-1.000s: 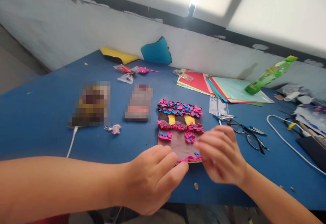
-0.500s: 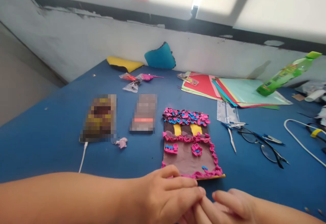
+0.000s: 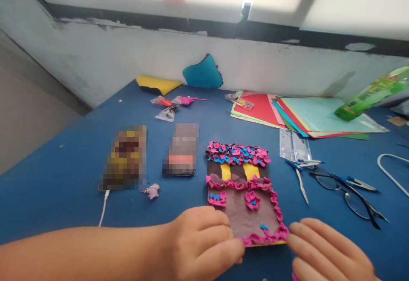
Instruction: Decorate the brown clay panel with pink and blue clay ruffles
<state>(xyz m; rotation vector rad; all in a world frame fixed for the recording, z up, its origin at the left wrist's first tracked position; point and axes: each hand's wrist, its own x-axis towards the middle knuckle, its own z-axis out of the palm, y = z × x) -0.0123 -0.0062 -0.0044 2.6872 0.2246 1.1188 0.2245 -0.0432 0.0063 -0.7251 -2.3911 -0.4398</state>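
Note:
A clay-decorated panel (image 3: 252, 217) lies flat on the blue table, brown with magenta and blue clay petals along its top and edges and two yellow blocks in its dark upper band. My left hand (image 3: 204, 240) covers the panel's lower left corner, fingers curled; whatever they hold is hidden. At the lower right corner is my right hand (image 3: 329, 249), its fingers bent together close to the magenta border. A bit of magenta clay (image 3: 295, 276) shows beneath those fingers.
Two phones (image 3: 123, 157) with blurred screens and a pink pig charm (image 3: 152, 191) lie left. Eyeglasses (image 3: 351, 196), a drawing compass (image 3: 300, 179) and a clear ruler (image 3: 295, 147) are on the right. Coloured paper (image 3: 326, 110) carries a leaning green bottle (image 3: 370, 93) behind.
My hands, which were together below the panel, have separated. The right has moved right and up to the panel's corner; the left is curled at the lower left corner. The view has shifted slightly.

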